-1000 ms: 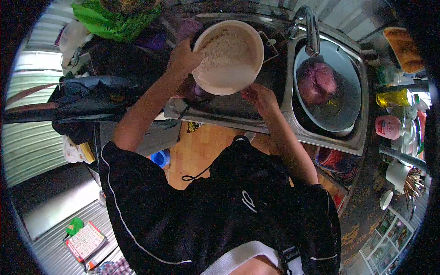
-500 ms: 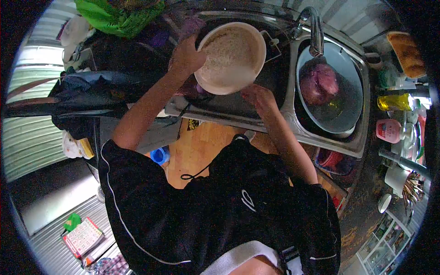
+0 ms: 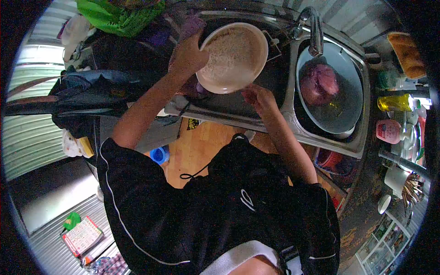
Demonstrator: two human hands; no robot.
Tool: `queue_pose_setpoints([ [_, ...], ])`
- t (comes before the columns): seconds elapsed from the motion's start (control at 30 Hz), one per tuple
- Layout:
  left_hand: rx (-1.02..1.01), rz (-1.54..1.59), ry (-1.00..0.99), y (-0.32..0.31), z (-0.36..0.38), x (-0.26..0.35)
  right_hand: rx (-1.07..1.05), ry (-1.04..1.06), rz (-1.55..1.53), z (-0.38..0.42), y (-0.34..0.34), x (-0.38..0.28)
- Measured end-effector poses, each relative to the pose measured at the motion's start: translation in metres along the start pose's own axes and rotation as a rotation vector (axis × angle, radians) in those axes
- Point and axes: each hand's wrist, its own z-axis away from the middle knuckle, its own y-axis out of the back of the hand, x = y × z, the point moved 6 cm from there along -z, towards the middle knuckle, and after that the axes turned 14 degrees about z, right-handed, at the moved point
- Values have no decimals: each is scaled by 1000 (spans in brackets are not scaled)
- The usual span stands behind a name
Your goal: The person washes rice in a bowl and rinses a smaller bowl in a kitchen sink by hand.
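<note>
A pale round bowl [image 3: 233,57] is held over the left part of the sink, tilted a little. Loose whitish grains that look like rice [image 3: 229,48] cover much of its inside, with a smooth cloudy patch towards the near rim. My left hand [image 3: 190,57] grips the bowl's left rim, thumb on the inside edge. At the near rim, my right hand [image 3: 260,100] has its curled fingers against the bowl, the fingertips partly hidden beneath it.
A chrome faucet [image 3: 316,39] arches over the right basin, where a large grey basin [image 3: 350,91] holds a reddish-pink lump [image 3: 318,82] in water. A green plastic bag [image 3: 121,18] lies back left. Yellow [image 3: 395,102] and pink [image 3: 388,131] bottles stand on the right.
The bowl has shifted slightly right and tilted, and the grains inside lie differently. A blurred pale patch at its near right side is gone. Both hands stay at the rim.
</note>
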Motion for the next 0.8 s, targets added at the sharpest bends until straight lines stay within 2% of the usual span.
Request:
queue_pose_setpoints([
  [0.2, -24, -49, 30, 0, -1, 2, 8, -58, 6, 0, 2, 2],
  [0.3, -31, -77, 34, 2, 2, 15, -44, -5, -59, -4, 3, 6],
  [0.43, -50, -106, 72, -4, -2, -3, -56, -3, -43, -4, -1, 4],
  [0.5, 8, -112, -8, -3, -1, 1, 52, -74, -57, 4, -1, 1],
  [0.7, 11, -173, -21, -1, 2, 8, -34, -26, -78, -6, 2, 11],
  [0.8, 16, -138, -44, 0, 1, 7, 18, -50, -45, 1, 0, 6],
])
